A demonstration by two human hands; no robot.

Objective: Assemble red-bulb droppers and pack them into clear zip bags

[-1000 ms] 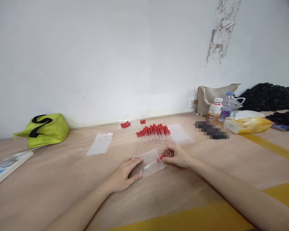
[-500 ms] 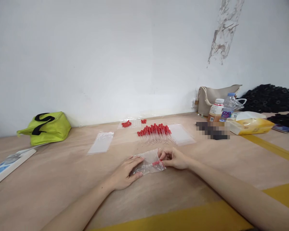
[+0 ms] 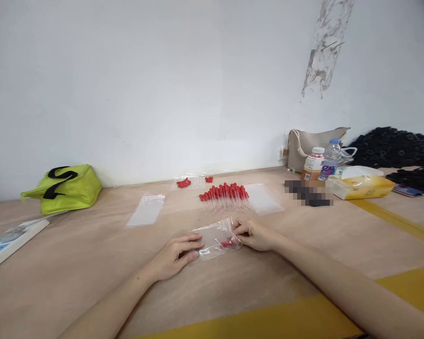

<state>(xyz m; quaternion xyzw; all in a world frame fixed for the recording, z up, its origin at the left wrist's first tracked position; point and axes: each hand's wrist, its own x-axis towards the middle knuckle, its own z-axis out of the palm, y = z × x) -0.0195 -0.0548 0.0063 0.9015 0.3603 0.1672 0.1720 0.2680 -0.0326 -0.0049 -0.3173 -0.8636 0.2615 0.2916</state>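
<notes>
A clear zip-lock bag (image 3: 212, 235) with a red line along its mouth lies in front of me. Inside, near the mouth, sits a dropper with a red bulb (image 3: 227, 243); its clear tube is hard to make out. My left hand (image 3: 178, 254) rests with fingers stretched out at the bag's left edge, thumb apart. Thumb and fingers of my right hand (image 3: 252, 234) pinch the bag at its mouth on the right. Just beyond are rows of droppers with red bulbs (image 3: 226, 190), their thin clear tubes pointing toward me.
Flat clear bags (image 3: 146, 210) lie left of the droppers, and another stack (image 3: 265, 200) lies right. Loose red bulbs (image 3: 183, 182) are near the wall. A lime-green bag (image 3: 70, 188) stands left, above a power strip (image 3: 17, 240). Bottles (image 3: 313, 165) and a tissue pack (image 3: 363, 183) stand right.
My left hand has slid left and loosened from over the bag to its edge. The red bulb sits slightly lower inside the bag. My right hand stays at the mouth.
</notes>
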